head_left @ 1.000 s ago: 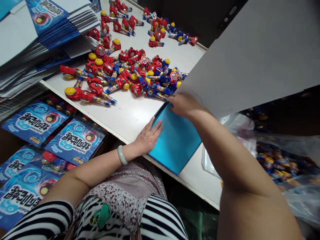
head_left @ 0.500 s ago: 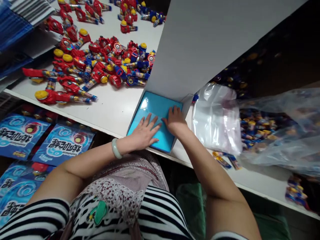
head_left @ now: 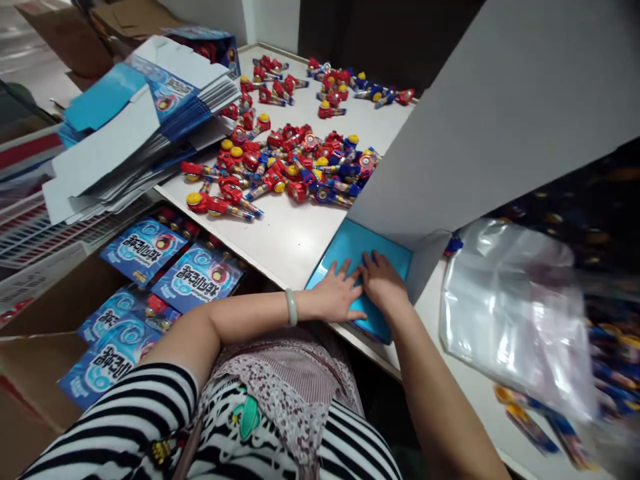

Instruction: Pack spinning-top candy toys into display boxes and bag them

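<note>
A glossy blue cardboard panel (head_left: 360,235) lies at the table's front edge, at the foot of a tall grey-white upright panel (head_left: 450,113). My left hand (head_left: 337,293) rests flat on the blue surface, fingers spread, a pale bangle (head_left: 291,307) on its wrist. Close beside it my right hand (head_left: 383,280) presses on the same surface near its right side, fingers stretched forward and partly bent. Neither hand grips anything visible. Whether the blue panel and the upright one are a single piece I cannot tell.
Red and blue toys (head_left: 280,167) with yellow caps lie heaped on the white table (head_left: 290,243). Flat printed cardboard (head_left: 165,127) is stacked at left, above a carton (head_left: 35,380) holding blue printed boxes (head_left: 193,280). Clear plastic bags (head_left: 505,300) and small tubes (head_left: 530,427) lie at right.
The camera view has turned left, so things appear further right and more of the left stack and carton shows. My hands have drawn closer together on the blue surface.
</note>
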`<state>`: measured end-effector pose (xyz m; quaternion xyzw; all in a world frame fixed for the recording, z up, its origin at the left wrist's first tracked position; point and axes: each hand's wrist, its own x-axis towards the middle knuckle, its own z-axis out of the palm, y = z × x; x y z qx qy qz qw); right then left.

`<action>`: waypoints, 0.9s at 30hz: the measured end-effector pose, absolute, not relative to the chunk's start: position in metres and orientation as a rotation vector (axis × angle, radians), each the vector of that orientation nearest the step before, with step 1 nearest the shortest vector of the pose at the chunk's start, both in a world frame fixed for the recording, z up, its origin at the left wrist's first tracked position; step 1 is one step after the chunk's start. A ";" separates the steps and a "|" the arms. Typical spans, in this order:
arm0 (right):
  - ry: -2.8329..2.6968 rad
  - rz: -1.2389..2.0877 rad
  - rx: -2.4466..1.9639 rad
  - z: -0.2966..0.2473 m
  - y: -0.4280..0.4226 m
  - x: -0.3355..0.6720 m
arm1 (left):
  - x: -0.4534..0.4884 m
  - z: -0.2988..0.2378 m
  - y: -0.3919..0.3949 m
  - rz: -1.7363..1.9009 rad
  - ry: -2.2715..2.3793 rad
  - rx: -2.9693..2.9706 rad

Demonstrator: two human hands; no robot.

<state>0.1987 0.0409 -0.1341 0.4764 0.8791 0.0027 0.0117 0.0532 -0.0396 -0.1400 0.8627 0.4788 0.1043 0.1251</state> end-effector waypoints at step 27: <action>3.307 -0.797 1.716 -0.083 0.029 0.113 | -0.077 -0.138 0.047 1.117 1.453 1.898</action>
